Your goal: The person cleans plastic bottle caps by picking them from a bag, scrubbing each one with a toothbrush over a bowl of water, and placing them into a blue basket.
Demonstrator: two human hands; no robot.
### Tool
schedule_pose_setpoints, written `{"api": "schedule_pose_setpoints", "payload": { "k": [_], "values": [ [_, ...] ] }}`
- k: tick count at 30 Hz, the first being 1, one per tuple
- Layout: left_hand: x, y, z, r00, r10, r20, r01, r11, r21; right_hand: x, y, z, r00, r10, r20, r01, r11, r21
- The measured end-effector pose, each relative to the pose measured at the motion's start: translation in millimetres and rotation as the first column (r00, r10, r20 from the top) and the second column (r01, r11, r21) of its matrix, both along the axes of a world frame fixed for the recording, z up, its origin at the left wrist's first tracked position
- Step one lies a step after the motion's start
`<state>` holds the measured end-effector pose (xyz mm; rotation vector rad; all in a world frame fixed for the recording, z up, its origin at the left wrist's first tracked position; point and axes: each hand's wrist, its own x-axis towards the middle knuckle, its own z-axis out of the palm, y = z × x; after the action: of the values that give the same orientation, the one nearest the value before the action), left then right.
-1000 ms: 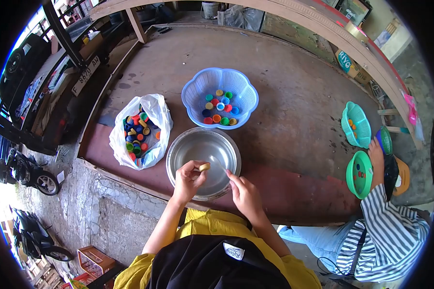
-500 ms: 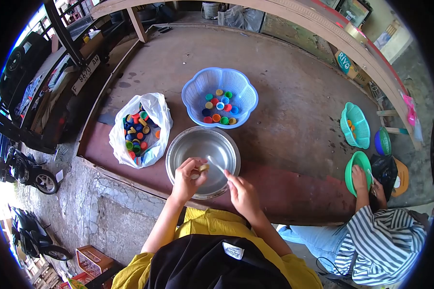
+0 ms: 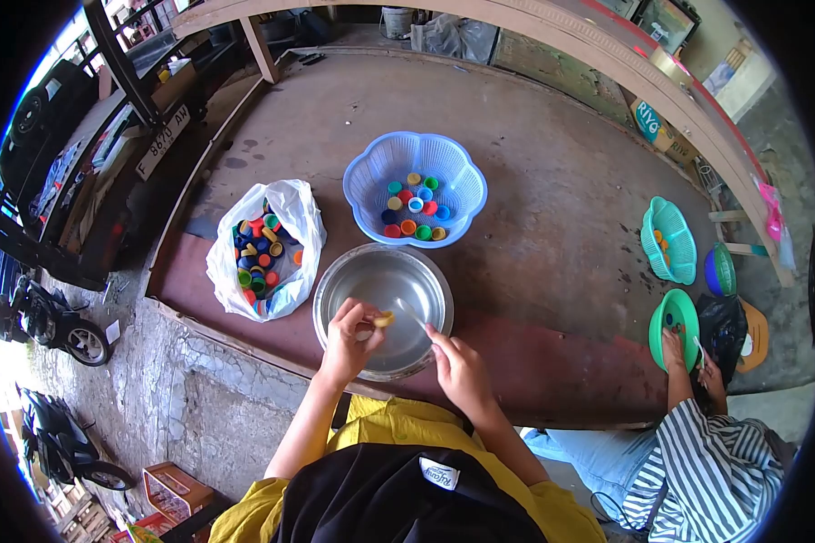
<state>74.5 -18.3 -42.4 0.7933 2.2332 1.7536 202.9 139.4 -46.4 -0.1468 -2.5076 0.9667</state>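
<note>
My left hand [image 3: 344, 342] is closed on a yellow bottle cap [image 3: 384, 319], gripped at the fingertips above a metal bowl [image 3: 328, 288]. In my right hand [image 3: 460, 369] is a slim, pale tool [image 3: 411, 312], whose exact kind is blurred; its tip points up and left, toward the cap but apart from it. Beyond the metal bowl stands a blue plastic basket [image 3: 364, 183] with several coloured bottle caps [image 3: 415, 205] inside. Left of the bowl, a white plastic bag [image 3: 308, 244] lies open, full of mixed caps [image 3: 261, 256].
At the right, a person in a striped shirt [image 3: 697, 452] works with one hand in a green basin [image 3: 688, 312] and a thin tool in the other. A turquoise basket [image 3: 684, 258] holds orange pieces. A wooden beam [image 3: 516, 16] crosses the far side.
My left hand has turned the yellow cap a little, and the pale tool's tip has shifted slightly down and right. The other person's hand has lowered in the green basin, exposing dark pieces.
</note>
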Motion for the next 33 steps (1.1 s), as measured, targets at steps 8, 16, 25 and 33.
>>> {"api": "schedule_pose_setpoints", "payload": {
  "k": [8,16,25,33],
  "values": [
    [1,7,-7,0.996,-0.057,0.069,0.044,0.982,0.183,-3,0,-15,1.000,0.001,-0.018,-0.002,0.999,-0.053],
    [0,1,-12,0.962,-0.142,0.233,0.101,0.978,0.181,-2,-7,-8,0.998,0.015,-0.061,-0.026,0.983,-0.180],
    [0,0,0,0.997,-0.051,0.063,0.048,0.998,0.043,-5,1,-5,0.999,-0.045,-0.007,0.044,0.999,-0.030],
    [1,-1,0,0.993,-0.033,0.109,0.030,0.999,0.031,-6,5,-9,0.997,-0.072,0.008,0.072,0.997,-0.025]
  ]
}}
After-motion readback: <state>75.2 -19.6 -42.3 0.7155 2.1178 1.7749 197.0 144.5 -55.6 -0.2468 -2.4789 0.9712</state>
